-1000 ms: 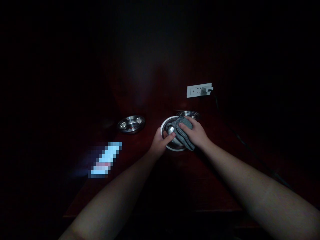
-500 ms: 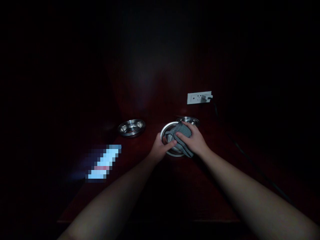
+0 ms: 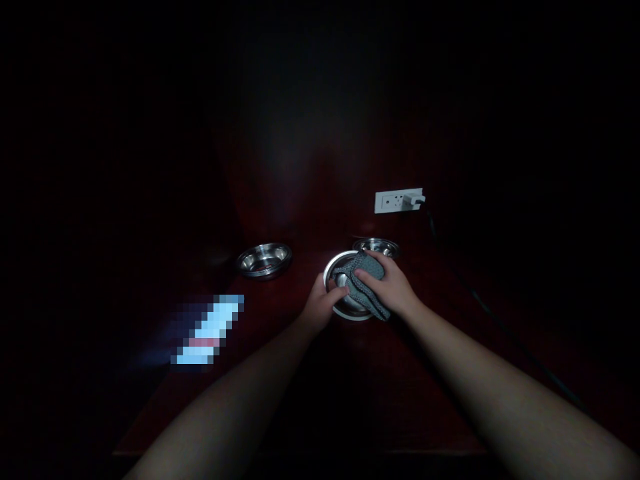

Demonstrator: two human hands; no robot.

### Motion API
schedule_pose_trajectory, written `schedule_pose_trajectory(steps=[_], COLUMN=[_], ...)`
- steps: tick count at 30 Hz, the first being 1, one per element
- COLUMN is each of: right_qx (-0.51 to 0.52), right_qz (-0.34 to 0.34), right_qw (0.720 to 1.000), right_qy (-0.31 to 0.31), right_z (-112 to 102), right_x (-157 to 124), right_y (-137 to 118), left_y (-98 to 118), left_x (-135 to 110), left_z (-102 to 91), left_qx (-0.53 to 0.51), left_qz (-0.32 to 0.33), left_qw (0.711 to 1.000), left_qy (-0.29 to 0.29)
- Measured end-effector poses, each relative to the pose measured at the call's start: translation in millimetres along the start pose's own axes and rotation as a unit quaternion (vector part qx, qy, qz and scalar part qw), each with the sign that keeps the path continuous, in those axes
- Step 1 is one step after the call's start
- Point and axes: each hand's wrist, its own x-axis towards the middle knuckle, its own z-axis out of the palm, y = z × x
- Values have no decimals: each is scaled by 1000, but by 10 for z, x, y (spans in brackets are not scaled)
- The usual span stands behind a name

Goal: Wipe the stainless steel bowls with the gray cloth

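Note:
A shiny metal bowl [image 3: 343, 308] is held tilted toward me above the dark red table [image 3: 310, 373]. My left hand [image 3: 321, 305] grips its left rim, the thumb reaching over the inside. In my right hand [image 3: 387, 280] is a grey-green cloth [image 3: 369, 272] with a patterned dark edging, pressed against the right side of the bowl. The cloth covers much of that side and one corner hangs below the rim. The fingers of my right hand are partly hidden behind the cloth and bowl.
Shallow metal bowls [image 3: 264, 260] sit stacked at the back left. Another metal bowl [image 3: 377, 247] stands behind my right hand. A lit, pixelated screen [image 3: 210, 330] lies at the left. A white wall socket [image 3: 399, 200] holds a plug, its cable [image 3: 520, 347] trailing down the right.
My left thumb has drawn back slightly from the cloth toward the bowl's rim. The whole scene sits a little lower in view. Both hands keep their holds.

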Motion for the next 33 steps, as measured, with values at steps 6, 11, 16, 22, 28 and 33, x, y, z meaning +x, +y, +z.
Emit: schedule_pose_trajectory(steps=[6, 11, 16, 22, 28, 33], right_qx=[-5, 9, 19, 18, 17, 5], right_qz=[-16, -14, -30, -45, -55, -86], right_qw=[1000, 1000, 999, 998, 995, 992], right_qy=[1, -3, -15, -45, -76, -97], right_z=[-3, 12, 10, -19, -36, -56], right_x=[1, 1, 19, 26, 2, -9], right_y=[12, 40, 56, 47, 13, -8], left_y=[28, 27, 58, 116, 121, 102], left_x=[-9, 13, 23, 3, 11, 43], left_z=[20, 10, 8, 20, -7, -34], left_qx=[-11, 6, -3, 0, 30, 53], left_qz=[0, 6, 23, 48, 66, 75], left_qw=[1000, 1000, 1000, 999, 997, 996], left_qy=[-1, 10, 4, 9, 2, -11])
